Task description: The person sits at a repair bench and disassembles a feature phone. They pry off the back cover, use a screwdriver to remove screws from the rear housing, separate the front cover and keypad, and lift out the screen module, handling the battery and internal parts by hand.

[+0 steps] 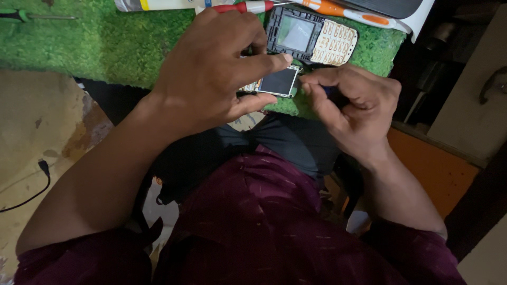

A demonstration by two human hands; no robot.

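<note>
Left hand (pixel 211 68): centre of frame, thumb and forefinger pinching the phone board (pixel 274 83) by its edges.
Right hand (pixel 351 105): just right of it, fingers curled, tips at the board's right end; any small part in them is hidden.
Phone front cover (pixel 311 36): upper centre, flat on the green mat (pixel 116 47).
Screwdrivers (pixel 348 13): top edge.
Risk: the small screen could crack or smudge if the pinch tightens.

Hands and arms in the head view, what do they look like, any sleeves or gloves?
Both hands are bare: no gloves, rings or watch show on the left hand or the right hand. The forearms are uncovered too. Dark maroon sleeves with a faint flecked pattern end near the elbows, matching the maroon shirt.
</note>
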